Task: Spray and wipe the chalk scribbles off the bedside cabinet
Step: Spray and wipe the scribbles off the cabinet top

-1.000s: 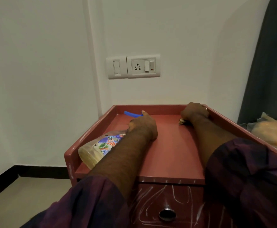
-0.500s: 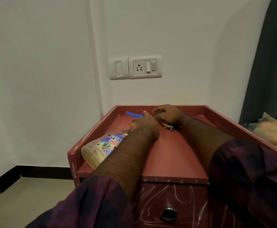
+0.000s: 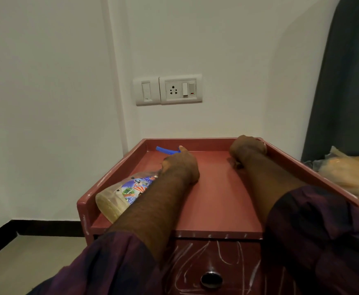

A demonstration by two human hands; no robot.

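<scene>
From the head camera, the red bedside cabinet point(image 3: 216, 201) stands against the white wall, and both forearms reach across its rimmed top. The left hand point(image 3: 180, 165) is wrapped round the neck of the spray bottle point(image 3: 127, 192), forefinger stretched forward. The bottle lies tilted along the left rim, its base near and its blue nozzle point(image 3: 163, 150) pointing to the far left corner. The right hand point(image 3: 247, 149) sits well apart from it in the far right corner, fingers curled down against the top; whether it grips anything cannot be told. White chalk scribbles point(image 3: 223, 252) cover the drawer front around the metal knob point(image 3: 211, 279), with small flecks along the near edge. A switch-and-socket plate point(image 3: 180, 89) is on the wall above, a dark curtain point(image 3: 344, 81) hangs at right, and a yellow bag point(image 3: 353, 173) lies just beside the right rim.
</scene>
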